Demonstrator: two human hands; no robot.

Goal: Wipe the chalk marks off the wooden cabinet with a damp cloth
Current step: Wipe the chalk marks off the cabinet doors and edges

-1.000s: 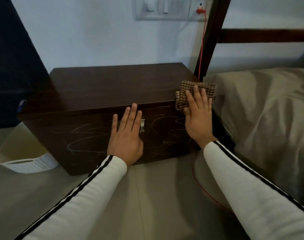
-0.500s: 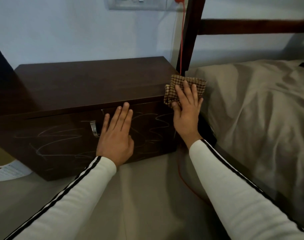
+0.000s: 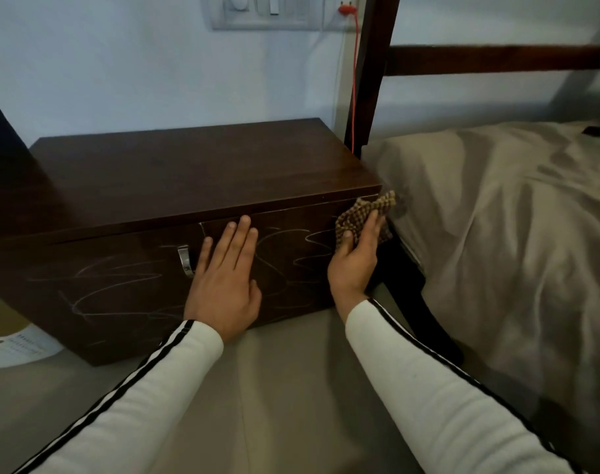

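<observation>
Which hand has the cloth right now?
The right hand grips the checked cloth at the right front edge of the cabinet; the left hand lies flat on its front, empty.

the scene is being lit dimly, the cabinet (image 3: 127, 302) front being left in shadow, frame edges being bent by wide-angle distortion.

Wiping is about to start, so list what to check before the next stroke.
1. Cloth gripped in right hand: ok.
2. Cloth at top right corner of the cabinet front: ok.
3. Left hand flat on the front, bracing: ok.
4. Chalk marks to wipe: ok, scribbles across the front.
5. Left hand out of the wiping path: not ok, it lies among the scribbles.
6. Cloth damp: cannot tell.
</observation>
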